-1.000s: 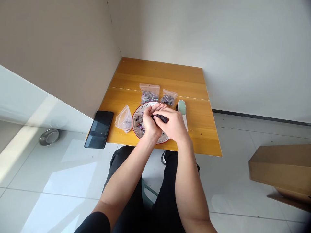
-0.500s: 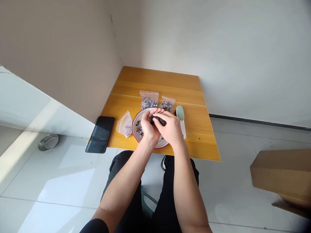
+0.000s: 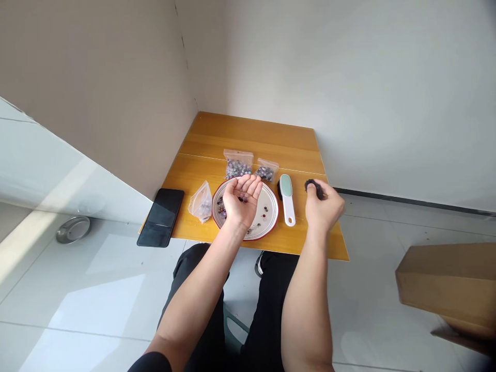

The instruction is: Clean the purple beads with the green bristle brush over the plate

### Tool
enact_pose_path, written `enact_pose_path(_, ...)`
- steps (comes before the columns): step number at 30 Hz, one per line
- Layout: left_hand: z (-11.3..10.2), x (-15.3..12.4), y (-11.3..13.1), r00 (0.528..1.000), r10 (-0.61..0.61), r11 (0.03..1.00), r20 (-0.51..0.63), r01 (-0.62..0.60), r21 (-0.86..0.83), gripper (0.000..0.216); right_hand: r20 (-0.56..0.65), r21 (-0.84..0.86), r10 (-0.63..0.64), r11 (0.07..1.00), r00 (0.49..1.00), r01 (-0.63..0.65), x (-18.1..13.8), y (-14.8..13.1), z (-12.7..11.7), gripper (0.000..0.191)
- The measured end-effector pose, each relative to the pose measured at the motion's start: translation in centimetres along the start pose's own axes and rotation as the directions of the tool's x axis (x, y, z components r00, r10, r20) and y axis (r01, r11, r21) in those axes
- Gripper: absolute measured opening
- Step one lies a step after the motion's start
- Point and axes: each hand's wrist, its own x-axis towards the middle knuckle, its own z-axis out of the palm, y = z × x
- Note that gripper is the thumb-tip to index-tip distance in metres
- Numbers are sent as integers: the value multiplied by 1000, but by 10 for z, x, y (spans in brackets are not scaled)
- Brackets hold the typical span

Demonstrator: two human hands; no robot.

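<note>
From the head camera we look down on a wooden table point(image 3: 248, 137), with both our arms reaching over it. The left hand point(image 3: 242, 199) lies fully open, palm up and fingers gently curled, above a white plate with a red rim point(image 3: 274, 217). It grips nothing, though a few dark specks on the palm are too small for us to tell apart. Small coloured beads point(image 3: 264, 213) are scattered on the plate.

The right hand point(image 3: 323, 204) is almost closed, its fingertips pinching a dark clump point(image 3: 314, 188) whose longer axis runs roughly sideways. The clump sits over the table, well to the right of the plate, so the right hand is far nearer to it than the left. Between the 2 hands, a white-handled brush point(image 3: 287, 204) lies lengthwise, pointing away from us. Behind the plate are 2 zip bags of beads point(image 3: 237, 169), and to its left lie a crumpled clear bag point(image 3: 200, 202) and a black phone point(image 3: 160, 217).
</note>
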Motion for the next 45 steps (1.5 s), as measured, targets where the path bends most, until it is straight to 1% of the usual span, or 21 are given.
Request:
enact_pose_path(1, 1, -1, 1, 1000, -3, 1000, -6, 3, 3, 26, -2, -81, 38, 996, 999, -38, 2, 6, -2, 27)
enact_pose_path(3, 4, -4, 3, 1000, -7, 1000, -19, 7, 6, 26, 36, -205, 102, 974, 994, -92, 5, 13, -5, 29)
enact_pose_path(5, 8, -9, 6, 1000, -6, 1000, -24, 6, 7, 27, 76, -267, 119, 959, 990, -95, 6, 16, -5, 29)
enact_pose_path(6, 10, -11, 8, 1000, -3, 1000, -21, 3, 7, 28, 76, -275, 98, 959, 992, -73, 5, 14, -5, 29)
enact_pose_path(8, 17, -19, 12, 1000, 13, 1000, -1, -12, 9, 30, 34, -246, -4, 969, 999, 12, 2, 7, -1, 27)
enact_pose_path(10, 24, -28, 20, 999, 45, 999, 26, -45, 11, 31, -10, -163, -146, 976, 989, 143, -5, -7, 6, 24)
enact_pose_path(11, 27, -34, 26, 997, 58, 998, 45, -59, 17, 31, -3, -102, -215, 972, 977, 213, -10, -15, 10, 23)
enact_pose_path(12, 31, -40, 32, 994, 81, 996, 68, -83, 21, 31, 35, -38, -283, 958, 958, 285, -17, -24, 13, 23)
enact_pose_path(13, 33, -45, 39, 989, 112, 993, 93, -115, 24, 31, 96, 35, -358, 934, 929, 357, -24, -33, 17, 23)
enact_pose_path(14, 35, -50, 47, 982, 148, 988, 115, -152, 26, 30, 164, 110, -438, 898, 884, 425, -33, -42, 21, 22)
enact_pose_path(15, 36, -54, 56, 973, 183, 982, 140, -188, 29, 29, 237, 182, -521, 853, 820, 489, -43, -50, 24, 22)
enact_pose_path(17, 36, -60, 75, 952, 262, 961, 161, -272, 44, 28, 356, 309, -659, 752, 662, 582, -64, -65, 30, 22)
enact_pose_path(18, 34, -61, 84, 936, 308, 946, 168, -320, 47, 28, 411, 340, -694, 718, 591, 607, -74, -71, 32, 24)
enact_pose_path(20, 28, -59, 101, 910, 377, 920, 173, -389, 40, 27, 494, 348, -720, 677, 487, 648, -93, -81, 36, 31)
enact_pose_path(22, 20, -55, 114, 904, 389, 914, 181, -402, 45, 24, 560, 319, -712, 658, 424, 682, -106, -88, 39, 36)
enact_pose_path(26, 7, -47, 131, 917, 357, 922, 178, -377, 88, 23, 605, 295, -713, 614, 354, 732, -117, -98, 45, 43)
enact_pose_path(28, 4, -45, 137, 924, 343, 926, 168, -363, 108, 24, 615, 301, -715, 602, 332, 739, -118, -102, 48, 43)
enact_pose_path(31, 1, -45, 142, 929, 329, 924, 170, -354, 143, 25, 621, 303, -714, 599, 323, 741, -118, -105, 52, 42)
enact_pose_path(37, -1, -42, 146, 953, 257, 940, 163, -285, 186, 28, 599, 335, -716, 631, 359, 699, -117, -110, 53, 26)
enact_pose_path(40, -1, -40, 145, 961, 225, 938, 163, -259, 229, 32, 575, 351, -729, 630, 372, 693, -116, -111, 53, 17)
enact_pose_path(45, 1, -40, 144, 960, 216, 927, 177, -259, 271, 35, 552, 339, -745, 610, 374, 716, -116, -111, 52, 14)
